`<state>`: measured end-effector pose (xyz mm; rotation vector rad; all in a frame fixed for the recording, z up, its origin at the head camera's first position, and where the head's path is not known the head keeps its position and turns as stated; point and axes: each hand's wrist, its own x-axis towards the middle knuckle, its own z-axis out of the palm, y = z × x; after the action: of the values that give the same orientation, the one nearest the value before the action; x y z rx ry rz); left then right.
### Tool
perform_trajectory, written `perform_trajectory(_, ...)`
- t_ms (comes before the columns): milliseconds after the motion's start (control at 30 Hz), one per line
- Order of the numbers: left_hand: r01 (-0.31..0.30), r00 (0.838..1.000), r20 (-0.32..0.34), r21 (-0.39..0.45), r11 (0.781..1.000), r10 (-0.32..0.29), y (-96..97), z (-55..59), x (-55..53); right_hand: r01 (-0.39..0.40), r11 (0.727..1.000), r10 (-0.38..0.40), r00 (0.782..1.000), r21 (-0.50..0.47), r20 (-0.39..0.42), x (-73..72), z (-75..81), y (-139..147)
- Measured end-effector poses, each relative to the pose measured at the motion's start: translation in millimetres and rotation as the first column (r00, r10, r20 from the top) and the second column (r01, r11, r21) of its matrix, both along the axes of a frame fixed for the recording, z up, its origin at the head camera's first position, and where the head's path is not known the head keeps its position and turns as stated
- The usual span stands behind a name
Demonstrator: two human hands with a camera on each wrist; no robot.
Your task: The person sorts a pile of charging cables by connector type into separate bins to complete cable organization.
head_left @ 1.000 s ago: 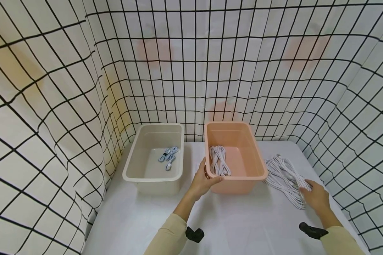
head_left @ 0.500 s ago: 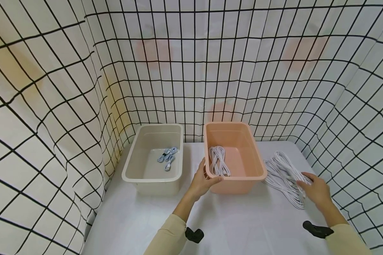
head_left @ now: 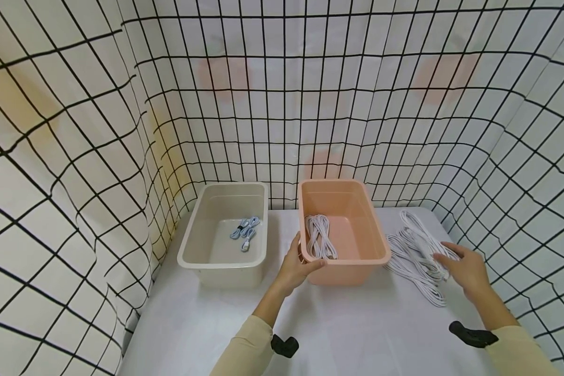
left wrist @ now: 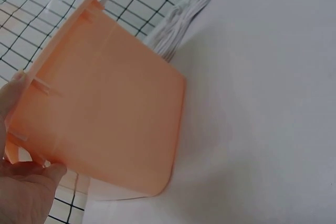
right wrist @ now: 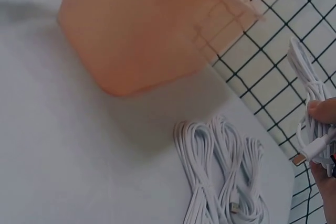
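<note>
My left hand (head_left: 292,270) grips the near left corner of a peach-coloured plastic bin (head_left: 345,275), thumb along the front rim and fingers at the side. Inside that bin lies a bundle of white cable (head_left: 319,236). To the right of it, my right hand (head_left: 470,270) holds a coiled white USB cable (right wrist: 300,62) between thumb and fingers. In the right wrist view the coil hangs above the table, its metal plug (right wrist: 299,159) showing near the thumb. Several more white cable bundles (right wrist: 202,177) lie on the table below, beside the bin.
Left of the peach bin stands a beige bin (head_left: 227,275) holding small light-blue cables (head_left: 246,227). A white cloth covers the table (head_left: 348,329). Black wire grid (head_left: 282,120) encloses the back and sides, backed with white sheeting.
My right hand has raised the coiled cable off the pile and moved slightly up and to the right. The left hand keeps its grip on the bin.
</note>
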<state>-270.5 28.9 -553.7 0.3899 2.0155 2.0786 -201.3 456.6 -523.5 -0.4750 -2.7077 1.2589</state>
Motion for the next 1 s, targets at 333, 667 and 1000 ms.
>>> perform_trajectory(333, 0.003, 1.000, -0.009, 0.010, 1.000, -0.003, -0.3, 0.4, -0.2, -0.018, 1.000, 0.019, 0.999, 0.015, -0.050, -11.6, 27.1, -21)
perform_trajectory(667, 0.011, 1.000, -0.002, 0.020, 1.000, -0.011, 0.4, -2.5, -1.1, -0.028, 0.999, 0.030, 0.998, 0.036, -0.057, -25.1, 40.6, -41)
perform_trajectory(1000, 0.002, 1.000, -0.002, -0.001, 1.000, -0.002, 0.6, -3.3, -1.2, -0.069, 0.994, 0.078, 0.991, 0.084, -0.109, -38.5, 59.4, -67)
